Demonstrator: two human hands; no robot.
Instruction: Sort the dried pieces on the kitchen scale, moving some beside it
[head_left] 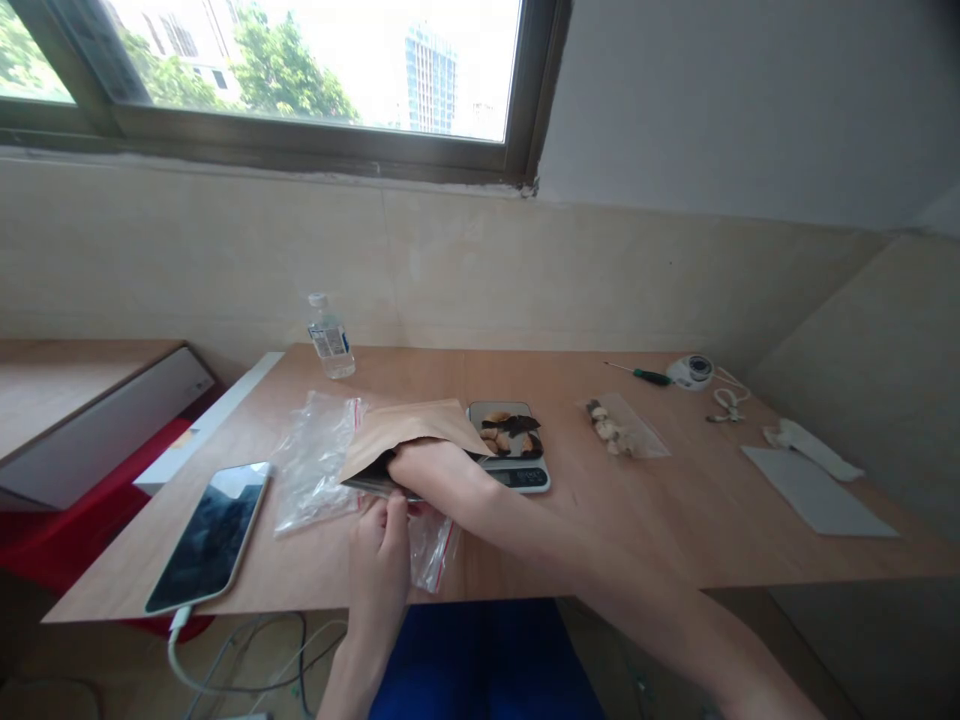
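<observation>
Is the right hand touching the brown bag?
Touching. The head view shows the right hand pushed inside the open mouth of the brown bag, whose flap lies over the fingers.

table (675, 520): paper pouch (409, 430) at centre | right hand (431, 470) inside pouch mouth | left hand (379, 545) just before pouch, at its lower edge | kitchen scale (517, 470) right of pouch, food pieces (510, 432) on it | plastic bags (315, 465) left of pouch | phone (210, 535) further left | bottle (330, 338) behind | screwdriver (641, 375) far right rear
</observation>
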